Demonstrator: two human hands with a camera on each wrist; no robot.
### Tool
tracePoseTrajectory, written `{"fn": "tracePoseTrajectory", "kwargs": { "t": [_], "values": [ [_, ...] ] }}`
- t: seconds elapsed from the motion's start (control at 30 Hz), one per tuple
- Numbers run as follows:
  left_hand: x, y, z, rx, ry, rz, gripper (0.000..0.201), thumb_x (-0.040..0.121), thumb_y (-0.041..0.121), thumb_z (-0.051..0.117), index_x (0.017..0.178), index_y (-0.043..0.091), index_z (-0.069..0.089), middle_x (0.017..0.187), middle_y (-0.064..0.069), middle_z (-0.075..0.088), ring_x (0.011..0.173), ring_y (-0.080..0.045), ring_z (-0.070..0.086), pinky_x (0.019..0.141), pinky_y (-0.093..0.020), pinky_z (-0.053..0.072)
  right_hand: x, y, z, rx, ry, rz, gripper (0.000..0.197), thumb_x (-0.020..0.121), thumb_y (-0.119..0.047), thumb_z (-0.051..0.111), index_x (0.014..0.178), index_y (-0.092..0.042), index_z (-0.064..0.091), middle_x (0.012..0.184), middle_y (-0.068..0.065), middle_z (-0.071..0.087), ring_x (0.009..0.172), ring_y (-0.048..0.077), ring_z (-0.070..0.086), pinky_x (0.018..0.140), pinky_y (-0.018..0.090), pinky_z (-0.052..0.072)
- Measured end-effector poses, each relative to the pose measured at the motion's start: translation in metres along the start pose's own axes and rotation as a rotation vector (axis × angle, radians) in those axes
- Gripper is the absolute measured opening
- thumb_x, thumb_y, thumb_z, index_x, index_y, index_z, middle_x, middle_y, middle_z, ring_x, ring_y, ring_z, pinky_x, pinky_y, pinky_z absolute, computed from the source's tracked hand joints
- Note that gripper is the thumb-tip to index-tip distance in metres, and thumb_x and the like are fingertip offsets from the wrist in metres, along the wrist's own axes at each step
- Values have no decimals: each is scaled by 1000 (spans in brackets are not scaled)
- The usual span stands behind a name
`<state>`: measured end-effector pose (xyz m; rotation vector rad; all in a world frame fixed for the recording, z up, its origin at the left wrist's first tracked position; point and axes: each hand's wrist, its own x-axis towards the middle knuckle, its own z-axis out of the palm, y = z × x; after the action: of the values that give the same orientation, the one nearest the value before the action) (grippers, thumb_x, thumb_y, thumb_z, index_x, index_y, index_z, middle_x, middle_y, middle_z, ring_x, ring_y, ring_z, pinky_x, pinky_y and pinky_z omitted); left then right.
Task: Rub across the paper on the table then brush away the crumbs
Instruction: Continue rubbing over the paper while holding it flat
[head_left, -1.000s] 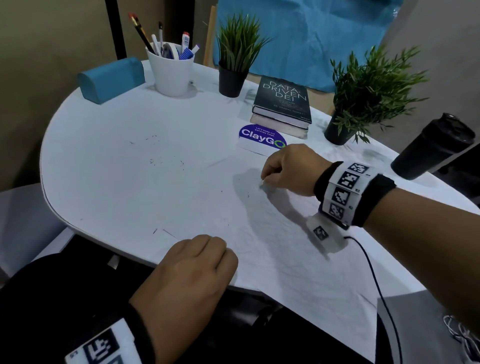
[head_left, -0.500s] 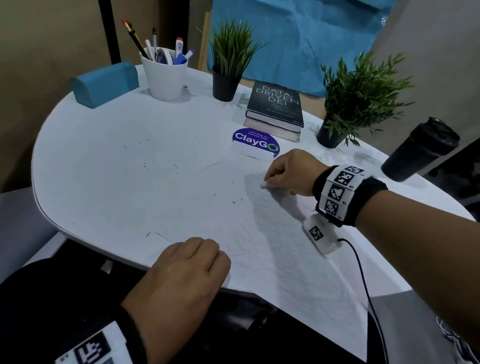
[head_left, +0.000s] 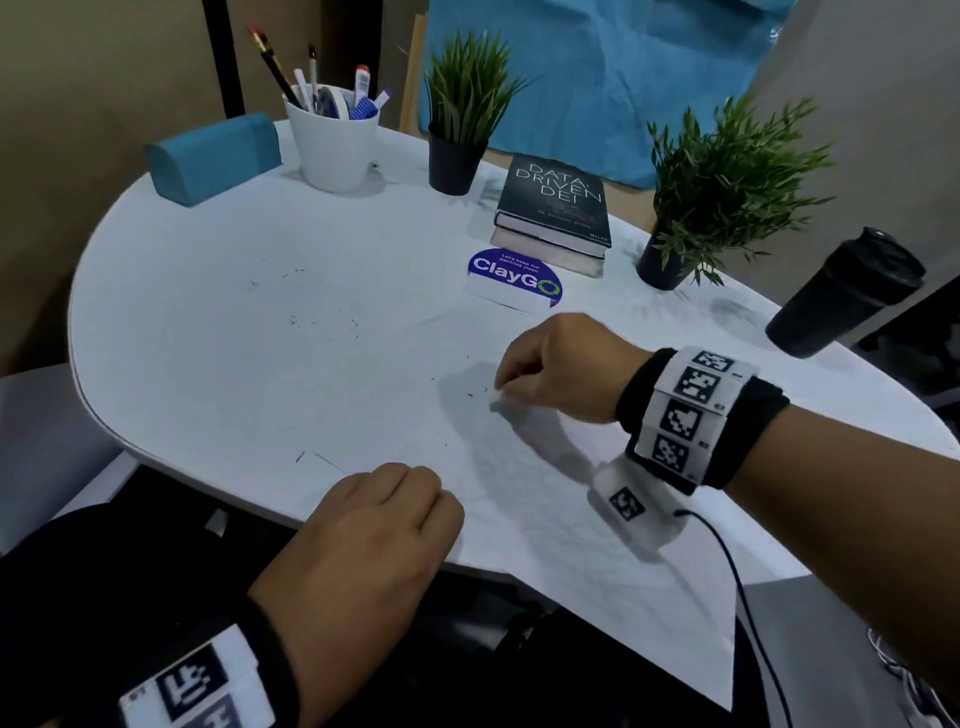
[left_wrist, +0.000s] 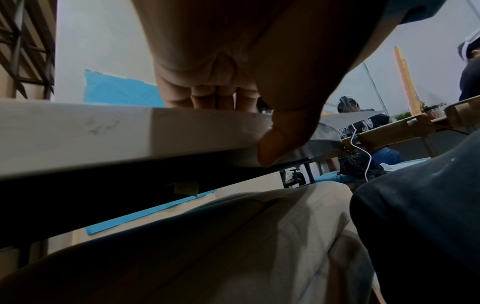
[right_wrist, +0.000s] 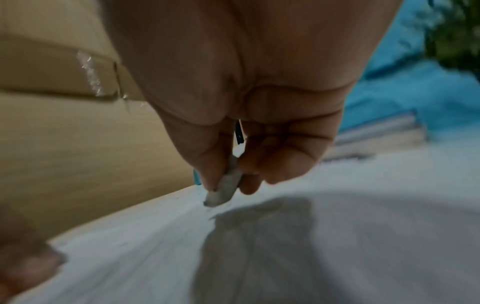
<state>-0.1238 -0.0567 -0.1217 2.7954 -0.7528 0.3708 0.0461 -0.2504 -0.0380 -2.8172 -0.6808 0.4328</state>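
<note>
A large white sheet of paper lies on the white table and overhangs its near edge. My right hand pinches a small white eraser between thumb and fingers, with the eraser's tip on the paper. The right wrist view shows the same eraser held by my right hand, slanted down onto the paper. Dark crumbs lie just left of it, and more crumbs are scattered further left. My left hand rests curled on the table's near edge. In the left wrist view its thumb hooks over the table edge.
A ClayGo sticker, stacked books, two potted plants, a white pen cup and a teal box line the far side. A black tumbler stands at the right. A cable hangs from my right wrist.
My right hand has drawn the eraser toward me and slightly left, away from the sticker. A few more dark crumbs lie beside it. My left hand has stayed put.
</note>
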Motion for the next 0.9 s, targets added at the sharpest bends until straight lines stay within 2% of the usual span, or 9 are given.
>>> {"fn": "tracePoseTrajectory", "kwargs": {
  "t": [0.07,0.2,0.33,0.43,0.53,0.67,0.73,0.83,0.9],
  "values": [
    [0,0,1,5,1,-2,39,65,4,36,90,14,64,89,-2,58,75,-25,57,63,-39,52,-1,7,1,7,8,40,2,80,-30,75,80,-28,75,74,-14,68,71,3,59,65,19,45],
    [1,1,3,20,1,5,36,65,4,41,91,14,64,88,-3,58,75,-25,56,63,-40,51,8,29,-16,-150,92,186,5,82,-24,70,82,-22,75,80,-7,69,82,15,62,68,23,45],
    [0,1,1,12,26,-6,37,69,5,35,91,13,64,88,-3,58,73,-25,55,62,-39,52,6,6,-5,-23,64,66,4,82,-24,71,82,-24,75,72,-16,65,68,1,57,62,17,44],
    [2,3,3,13,36,-4,37,73,6,32,90,13,64,87,-3,57,73,-25,55,62,-39,51,6,21,-7,-27,83,161,4,81,-27,75,80,-23,75,69,-15,63,69,5,57,59,19,41],
    [2,3,3,7,46,3,37,73,6,30,88,14,63,85,-3,57,71,-26,55,61,-40,52,8,31,-17,-125,84,247,4,80,-21,71,78,-22,75,75,-9,66,78,13,60,60,21,42],
    [1,1,0,-4,40,-1,40,69,4,30,88,14,64,85,-2,56,71,-25,54,60,-39,51,6,12,-7,-58,70,121,4,82,-22,70,80,-23,74,73,-12,66,67,3,55,57,16,39],
    [2,2,2,8,39,-1,40,68,4,31,88,14,64,85,-2,56,71,-24,53,61,-38,50,4,18,-7,-2,66,176,4,80,-24,73,78,-21,75,67,-12,64,60,3,54,54,17,39],
    [2,3,4,14,31,-2,39,66,4,34,89,14,63,85,-2,56,71,-24,52,60,-38,48,5,33,-14,-111,100,274,2,78,-19,73,76,-20,74,71,-9,65,72,12,59,55,20,41],
    [1,2,5,15,29,-2,41,66,4,33,89,13,64,86,-3,57,71,-24,53,60,-38,49,3,28,-13,-129,105,237,2,79,-21,72,78,-21,74,75,-9,66,76,13,60,58,21,42]
  ]
}}
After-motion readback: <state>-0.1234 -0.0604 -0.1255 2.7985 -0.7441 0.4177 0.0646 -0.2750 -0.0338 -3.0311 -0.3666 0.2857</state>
